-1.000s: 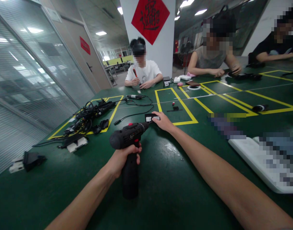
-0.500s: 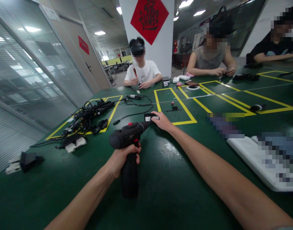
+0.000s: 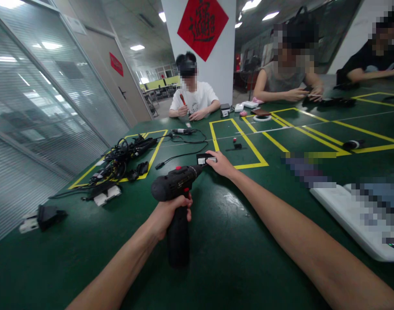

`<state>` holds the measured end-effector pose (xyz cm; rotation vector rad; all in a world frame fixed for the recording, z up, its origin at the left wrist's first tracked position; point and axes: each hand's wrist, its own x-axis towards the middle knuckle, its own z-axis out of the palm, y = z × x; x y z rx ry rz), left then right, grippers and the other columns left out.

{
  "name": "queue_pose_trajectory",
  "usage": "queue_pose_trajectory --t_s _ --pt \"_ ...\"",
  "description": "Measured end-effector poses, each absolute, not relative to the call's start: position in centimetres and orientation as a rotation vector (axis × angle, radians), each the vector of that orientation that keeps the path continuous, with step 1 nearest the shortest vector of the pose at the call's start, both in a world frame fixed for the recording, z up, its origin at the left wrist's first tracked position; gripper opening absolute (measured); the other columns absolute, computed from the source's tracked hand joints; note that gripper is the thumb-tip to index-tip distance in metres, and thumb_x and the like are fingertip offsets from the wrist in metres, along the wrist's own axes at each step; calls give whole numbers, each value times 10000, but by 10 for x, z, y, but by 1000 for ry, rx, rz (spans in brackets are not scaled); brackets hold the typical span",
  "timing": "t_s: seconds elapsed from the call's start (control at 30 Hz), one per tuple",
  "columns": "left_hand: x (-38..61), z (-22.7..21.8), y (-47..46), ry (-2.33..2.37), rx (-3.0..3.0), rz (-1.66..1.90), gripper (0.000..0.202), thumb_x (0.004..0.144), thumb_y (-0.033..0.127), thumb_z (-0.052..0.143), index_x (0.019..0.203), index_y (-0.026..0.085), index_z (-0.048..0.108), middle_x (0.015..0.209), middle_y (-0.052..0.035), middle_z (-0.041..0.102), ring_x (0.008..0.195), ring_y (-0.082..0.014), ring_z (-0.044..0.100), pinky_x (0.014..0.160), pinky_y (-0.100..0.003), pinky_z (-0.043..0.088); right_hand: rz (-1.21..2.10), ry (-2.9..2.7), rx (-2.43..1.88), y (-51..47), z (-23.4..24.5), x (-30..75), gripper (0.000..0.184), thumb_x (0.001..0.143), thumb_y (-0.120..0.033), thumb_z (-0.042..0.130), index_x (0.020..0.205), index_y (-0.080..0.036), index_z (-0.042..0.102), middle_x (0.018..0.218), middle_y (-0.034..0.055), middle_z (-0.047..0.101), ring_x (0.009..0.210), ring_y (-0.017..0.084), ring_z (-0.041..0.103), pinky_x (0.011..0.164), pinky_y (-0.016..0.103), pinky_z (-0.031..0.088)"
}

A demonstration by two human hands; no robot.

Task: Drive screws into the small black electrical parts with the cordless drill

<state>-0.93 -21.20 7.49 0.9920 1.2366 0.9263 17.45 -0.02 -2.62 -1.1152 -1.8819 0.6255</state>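
A black cordless drill [image 3: 176,184] with red buttons is gripped by its handle in my left hand [image 3: 173,211]. Its chuck points away from me, toward a small black box-like piece with a white label [image 3: 201,158]. My right hand [image 3: 221,164] has its fingers closed around the right end of that piece, on the green table [image 3: 223,245]. The drill's tip is close to the piece; whether the two touch I cannot tell.
Left lies a tangle of black cables and adapters [image 3: 126,157], with black-and-white parts [image 3: 107,194] nearer me. Yellow tape [image 3: 251,165] outlines areas on the table. A white device [image 3: 352,219] stands at right. Across sit several people, one holding a red-handled screwdriver [image 3: 183,100].
The whole view has shifted slightly to the right. Both hands keep their hold on the drill and the labelled piece, with little visible movement between them.
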Motion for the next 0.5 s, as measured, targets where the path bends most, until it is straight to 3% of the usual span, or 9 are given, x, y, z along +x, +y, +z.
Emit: queue_pose_trajectory --t_s 0.5 --pt "-11 73 -213 1252 970 927 223 696 229 632 892 130 587 756 6 580 494 -98 566 502 -229 407 640 -1867 -1118 0 -26 174 410 861 -280 553 1258 -200 614 1101 83 546 977 202 573 981 339 425"
